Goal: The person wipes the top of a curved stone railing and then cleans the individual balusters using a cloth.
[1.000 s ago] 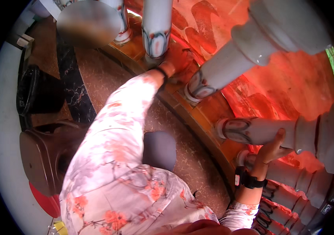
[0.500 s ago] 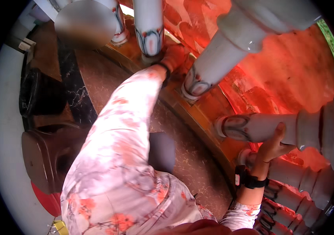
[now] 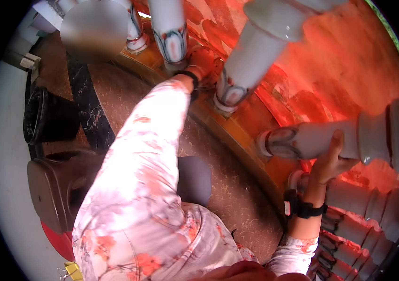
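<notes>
My left hand (image 3: 203,64) reaches low between two white balusters, beside the foot of the left baluster (image 3: 169,33) with its painted petal pattern. Its fingers look curled in the red glow; whatever they may hold is hidden. A thicker-looking baluster (image 3: 251,61) stands just right of that hand. On the right, my right hand (image 3: 331,161) grips another white baluster (image 3: 319,139), thumb on the near side and fingers wrapped behind. All the balusters rise from an orange-brown tiled ledge (image 3: 237,133).
Translucent red patterned sheeting (image 3: 340,75) hangs behind the balusters. More balusters (image 3: 349,225) continue at lower right. Brown marbled floor (image 3: 223,187) curves along the ledge. At left are a black bin (image 3: 52,117), a brown plastic stool (image 3: 49,192), and something red below it.
The view has shifted slightly, so the balusters sit a little differently in it. My left hand stays by the same baluster foot, and my right hand keeps its grip.
</notes>
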A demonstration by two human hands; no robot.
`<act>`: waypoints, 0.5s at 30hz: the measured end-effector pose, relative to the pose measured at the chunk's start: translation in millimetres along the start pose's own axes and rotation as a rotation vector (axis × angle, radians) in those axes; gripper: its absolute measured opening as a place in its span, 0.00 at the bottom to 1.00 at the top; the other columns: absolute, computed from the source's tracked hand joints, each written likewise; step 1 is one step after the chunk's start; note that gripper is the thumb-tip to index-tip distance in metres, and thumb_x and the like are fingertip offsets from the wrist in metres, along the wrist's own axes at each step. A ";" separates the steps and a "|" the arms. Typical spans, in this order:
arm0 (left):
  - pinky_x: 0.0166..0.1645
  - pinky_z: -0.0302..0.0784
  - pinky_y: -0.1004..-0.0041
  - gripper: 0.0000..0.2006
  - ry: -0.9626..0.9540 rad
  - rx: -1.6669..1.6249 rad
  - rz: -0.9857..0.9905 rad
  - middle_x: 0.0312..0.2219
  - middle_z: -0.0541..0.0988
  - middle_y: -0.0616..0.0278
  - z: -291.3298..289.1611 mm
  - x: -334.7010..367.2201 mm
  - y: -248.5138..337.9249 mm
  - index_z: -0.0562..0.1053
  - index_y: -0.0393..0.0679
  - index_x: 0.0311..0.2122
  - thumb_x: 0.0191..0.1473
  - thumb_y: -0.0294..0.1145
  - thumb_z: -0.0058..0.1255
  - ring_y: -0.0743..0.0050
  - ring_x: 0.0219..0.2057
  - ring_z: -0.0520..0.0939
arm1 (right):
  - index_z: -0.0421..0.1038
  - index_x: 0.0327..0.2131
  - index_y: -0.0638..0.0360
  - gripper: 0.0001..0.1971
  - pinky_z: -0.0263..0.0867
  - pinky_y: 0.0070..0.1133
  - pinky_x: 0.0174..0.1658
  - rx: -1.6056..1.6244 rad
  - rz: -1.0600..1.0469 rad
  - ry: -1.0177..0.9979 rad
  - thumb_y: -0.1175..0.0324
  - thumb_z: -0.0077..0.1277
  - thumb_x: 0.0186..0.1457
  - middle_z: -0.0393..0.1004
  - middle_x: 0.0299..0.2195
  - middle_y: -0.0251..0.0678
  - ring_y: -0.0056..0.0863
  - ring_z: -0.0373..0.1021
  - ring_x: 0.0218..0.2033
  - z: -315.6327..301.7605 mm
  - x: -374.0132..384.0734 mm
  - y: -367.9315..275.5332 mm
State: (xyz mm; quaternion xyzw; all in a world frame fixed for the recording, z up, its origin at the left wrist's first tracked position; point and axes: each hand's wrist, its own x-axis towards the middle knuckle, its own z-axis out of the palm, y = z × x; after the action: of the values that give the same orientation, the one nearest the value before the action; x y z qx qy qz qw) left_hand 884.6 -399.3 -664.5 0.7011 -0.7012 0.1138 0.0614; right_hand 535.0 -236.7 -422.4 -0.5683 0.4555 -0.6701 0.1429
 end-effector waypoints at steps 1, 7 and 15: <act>0.41 0.69 0.59 0.12 0.034 -0.093 0.070 0.33 0.77 0.57 -5.9 -2.0 -4.1 0.75 0.46 0.31 0.48 0.40 0.42 0.56 0.34 0.77 | 0.57 0.48 0.67 0.27 0.63 0.24 0.42 0.015 -0.005 0.021 0.68 0.57 0.47 0.66 0.42 0.40 0.27 0.65 0.39 0.1 -0.2 -0.7; 0.52 0.62 0.56 0.21 0.044 -0.239 0.216 0.44 0.67 0.45 -65.1 -123.2 26.6 0.66 0.43 0.49 0.47 0.30 0.45 0.44 0.48 0.66 | 0.58 0.48 0.67 0.29 0.63 0.24 0.44 -0.017 -0.075 0.066 0.68 0.59 0.44 0.66 0.43 0.41 0.28 0.65 0.40 1.1 0.0 -0.8; 0.45 0.67 0.62 0.15 -0.073 -0.005 -0.094 0.41 0.74 0.58 -48.0 -15.0 17.0 0.74 0.50 0.39 0.53 0.40 0.36 0.60 0.42 0.74 | 0.58 0.48 0.68 0.29 0.63 0.24 0.45 0.018 -0.083 0.054 0.67 0.59 0.44 0.66 0.44 0.41 0.28 0.65 0.42 3.9 1.4 -3.9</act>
State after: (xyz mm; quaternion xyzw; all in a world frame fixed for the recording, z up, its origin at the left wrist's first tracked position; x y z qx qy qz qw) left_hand 864.2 -373.1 -623.0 0.7366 -0.6697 0.0836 0.0427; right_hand 539.3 -237.3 -418.7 -0.5671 0.4293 -0.6946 0.1078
